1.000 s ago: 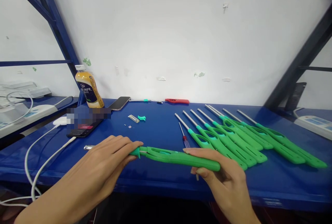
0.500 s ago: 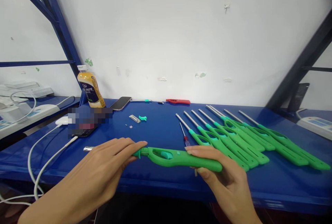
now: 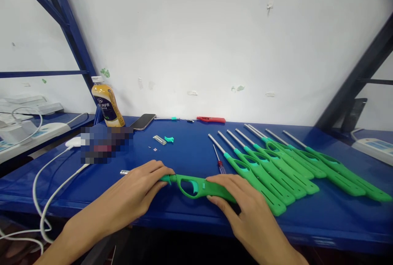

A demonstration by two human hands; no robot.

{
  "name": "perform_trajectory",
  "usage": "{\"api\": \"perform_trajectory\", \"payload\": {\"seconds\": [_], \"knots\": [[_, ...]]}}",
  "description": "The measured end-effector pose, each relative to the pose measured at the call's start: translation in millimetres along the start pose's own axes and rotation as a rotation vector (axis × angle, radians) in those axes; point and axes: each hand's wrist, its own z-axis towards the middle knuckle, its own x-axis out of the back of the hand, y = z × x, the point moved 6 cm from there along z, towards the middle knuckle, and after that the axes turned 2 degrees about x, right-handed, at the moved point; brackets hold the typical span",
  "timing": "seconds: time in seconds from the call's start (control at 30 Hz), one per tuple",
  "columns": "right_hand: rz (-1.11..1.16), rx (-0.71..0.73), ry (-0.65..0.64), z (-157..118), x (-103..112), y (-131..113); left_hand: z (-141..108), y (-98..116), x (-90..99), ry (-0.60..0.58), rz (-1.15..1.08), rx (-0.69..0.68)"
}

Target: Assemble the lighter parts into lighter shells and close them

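Note:
A green long-necked lighter [image 3: 201, 187] is held level above the front of the blue table, its handle to the right. My left hand [image 3: 143, 187] is closed round its teal collar and metal tube, whose tip shows past the knuckles. Around the handle, my right hand [image 3: 233, 199] has its fingers and thumb closed. Several similar green lighters [image 3: 279, 162] lie side by side at the right, tubes pointing away. A screwdriver [image 3: 220, 164] lies just left of them.
Behind my hands lie a clear part [image 3: 159, 139], a teal piece [image 3: 169, 139] and tiny bits. A red lighter [image 3: 211, 120], a phone [image 3: 144, 121] and a bottle [image 3: 107, 105] are near the wall. White cables [image 3: 46, 179] hang at the left.
My right hand has moved left along the handle. The lighter has turned a little about its length, its trigger opening now showing wider. The tube tip has shifted right with my left hand.

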Motion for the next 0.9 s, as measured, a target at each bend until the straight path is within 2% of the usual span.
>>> {"api": "perform_trajectory", "payload": {"seconds": [0.1, 0.2, 0.4, 0.5, 0.63, 0.9], "knots": [[-0.051, -0.026, -0.071, -1, -5, 2, 2, -3, -7.1, -0.048, -0.023, 0.003], [-0.120, -0.029, -0.076, -2, -7, 0, 3, 0, -7.4, -0.062, -0.034, 0.006], [-0.274, 0.110, -0.090, 15, -16, -29, 3, 11, 3.4, -0.069, -0.077, -0.001], [-0.237, 0.137, -0.172, 28, -24, -42, 4, 10, 6.0, -0.078, -0.120, -0.008], [-0.181, 0.081, -0.269, 37, -38, -42, 4, 4, 6.5, -0.069, -0.175, 0.004], [-0.118, 0.029, -0.277, 37, -45, -38, 4, 8, 5.2, 0.001, -0.233, 0.041]]}}
